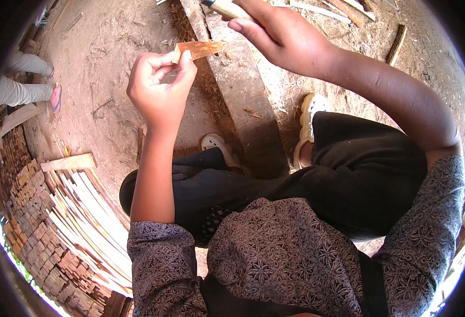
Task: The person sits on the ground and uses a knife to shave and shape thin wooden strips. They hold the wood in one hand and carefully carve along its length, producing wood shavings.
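My left hand pinches the thick end of a small wedge-shaped piece of wood between thumb and fingers. The orange-brown wedge points right and tapers to a thin tip, above a long wooden beam that runs between my feet. To the upper right, my right hand is wrapped round a pale, rounded tool handle. A dark collar shows at the handle's far end; the rest of the tool is cut off by the top edge, so its kind cannot be told. Handle and wedge are apart.
Stacked cut wood and long pale strips lie at the lower left. Another person's legs are at the far left. Shavings and wood offcuts are scattered on the dirt floor. My clog stands beside the beam.
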`<state>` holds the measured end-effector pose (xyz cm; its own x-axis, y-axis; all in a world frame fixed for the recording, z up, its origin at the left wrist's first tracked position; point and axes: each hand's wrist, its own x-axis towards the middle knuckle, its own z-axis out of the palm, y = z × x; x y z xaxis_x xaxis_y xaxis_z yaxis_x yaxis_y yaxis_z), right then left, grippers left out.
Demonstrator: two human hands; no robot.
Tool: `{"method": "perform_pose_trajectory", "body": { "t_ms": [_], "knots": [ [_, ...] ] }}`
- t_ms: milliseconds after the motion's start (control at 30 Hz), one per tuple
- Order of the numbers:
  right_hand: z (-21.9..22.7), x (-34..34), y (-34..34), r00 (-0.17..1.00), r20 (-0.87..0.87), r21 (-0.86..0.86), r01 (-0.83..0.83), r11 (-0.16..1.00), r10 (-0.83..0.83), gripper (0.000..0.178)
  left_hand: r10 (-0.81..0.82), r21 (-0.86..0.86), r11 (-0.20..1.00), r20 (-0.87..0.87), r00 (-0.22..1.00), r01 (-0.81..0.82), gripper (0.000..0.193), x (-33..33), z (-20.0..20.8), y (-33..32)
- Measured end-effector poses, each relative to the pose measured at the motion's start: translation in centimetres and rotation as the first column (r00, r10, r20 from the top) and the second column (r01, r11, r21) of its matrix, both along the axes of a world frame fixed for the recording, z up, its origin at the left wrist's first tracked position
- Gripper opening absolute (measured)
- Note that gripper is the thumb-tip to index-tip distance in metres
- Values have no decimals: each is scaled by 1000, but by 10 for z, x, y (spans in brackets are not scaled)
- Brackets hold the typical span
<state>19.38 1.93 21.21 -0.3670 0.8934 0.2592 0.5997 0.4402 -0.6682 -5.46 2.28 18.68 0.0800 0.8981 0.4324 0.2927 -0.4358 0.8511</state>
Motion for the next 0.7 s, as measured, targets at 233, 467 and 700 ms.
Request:
{"method": "perform_pose_trajectory", "body": {
  "t_ms": [233,467,700],
  "knots": [
    [-37,13,17,727,620,-370,-62,927,296,42,5,32,999,-117,993,-1,19,-3,-2,-2],
    [-1,0,4,984,178,4,-21,1000,20,45,-17,-44,999,-8,1000,17,20,2,0,1],
    [-25,12,14,777,581,-392,9,920,240,44,-22,75,997,-97,995,30,20,2,-3,-2]
  ]
}}
